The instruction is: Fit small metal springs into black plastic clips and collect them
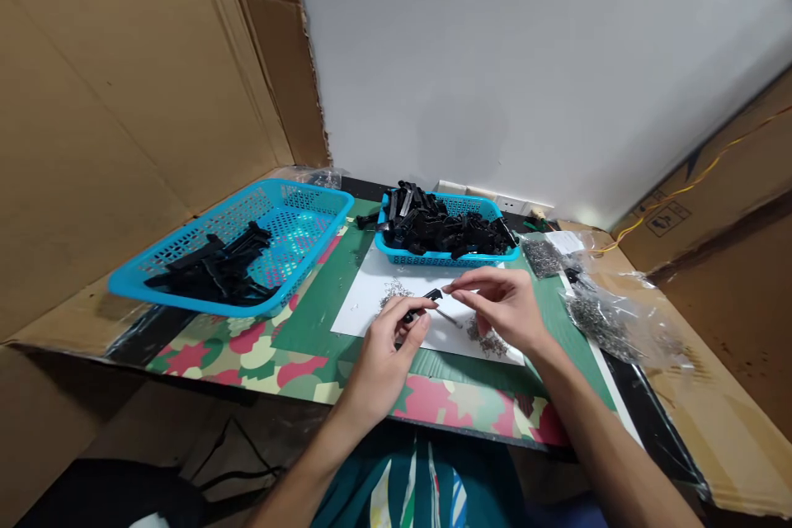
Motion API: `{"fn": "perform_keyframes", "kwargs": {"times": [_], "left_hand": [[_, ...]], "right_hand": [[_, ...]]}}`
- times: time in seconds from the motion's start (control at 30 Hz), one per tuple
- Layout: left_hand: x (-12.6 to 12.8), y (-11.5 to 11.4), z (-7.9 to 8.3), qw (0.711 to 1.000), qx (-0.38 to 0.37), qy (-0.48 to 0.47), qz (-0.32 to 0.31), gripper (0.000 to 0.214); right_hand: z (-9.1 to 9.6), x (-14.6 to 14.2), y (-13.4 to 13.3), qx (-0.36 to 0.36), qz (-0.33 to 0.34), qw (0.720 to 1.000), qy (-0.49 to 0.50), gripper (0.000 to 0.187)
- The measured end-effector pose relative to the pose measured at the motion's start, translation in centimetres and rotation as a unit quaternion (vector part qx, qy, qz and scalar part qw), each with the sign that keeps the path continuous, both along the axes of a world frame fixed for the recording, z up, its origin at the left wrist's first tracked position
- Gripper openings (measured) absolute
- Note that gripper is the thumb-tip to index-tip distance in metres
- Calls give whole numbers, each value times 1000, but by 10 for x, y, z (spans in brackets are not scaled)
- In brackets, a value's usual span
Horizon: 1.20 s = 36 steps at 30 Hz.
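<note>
My left hand (391, 340) is closed around a small, narrow black plastic part (434, 294), whose far end sticks out past the fingers. Just right of that end, my right hand (495, 304) has thumb and forefinger pinched together; whatever is between the fingertips is too small to make out. Under both hands lies a white sheet (357, 309) of paper. On it are a pile of tiny metal pieces (396, 292), a second such pile (490, 340) below my right hand, and a thin metal rod-like tool (448, 318).
A blue basket (426, 258) heaped with black parts stands at the back, and a larger blue basket (313, 264) holding fewer sits left. Plastic bags of small metal pieces (597, 322) lie right. Cardboard walls (124, 82) flank the table; sockets (511, 204) line the back wall.
</note>
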<state>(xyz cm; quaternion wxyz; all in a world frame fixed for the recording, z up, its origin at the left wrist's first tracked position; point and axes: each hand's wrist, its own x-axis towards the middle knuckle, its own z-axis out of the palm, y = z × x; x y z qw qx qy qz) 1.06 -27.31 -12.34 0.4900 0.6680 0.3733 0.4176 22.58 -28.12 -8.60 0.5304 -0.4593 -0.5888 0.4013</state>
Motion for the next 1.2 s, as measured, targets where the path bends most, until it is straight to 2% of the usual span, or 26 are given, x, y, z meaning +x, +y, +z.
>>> {"fn": "perform_keyframes", "kwargs": {"times": [0.1, 0.2, 0.43, 0.63, 0.83, 1.0, 1.2], "left_hand": [[1, 0, 4, 999, -18, -30, -3, 26], [1, 0, 5, 997, -36, -63, -8, 27], [-2, -2, 5, 997, -43, -63, 3, 29], [-4, -5, 8, 999, -21, -47, 14, 28], [-4, -4, 6, 999, -20, -39, 20, 27], [-3, -3, 4, 999, -26, -40, 17, 24], [-3, -1, 3, 999, -9, -36, 22, 22]], "right_hand": [[-7, -21, -1, 18, 22, 1000, -1, 18], [-13, -31, -2, 60, 16, 998, -29, 11], [-23, -31, -4, 141, 5, 987, -78, 17], [-21, -29, -4, 211, 25, 968, -131, 17], [-11, -30, -6, 134, 29, 980, -144, 7], [-6, -30, -4, 68, 29, 995, -60, 15], [-7, -29, -4, 72, 28, 995, -67, 20]]}}
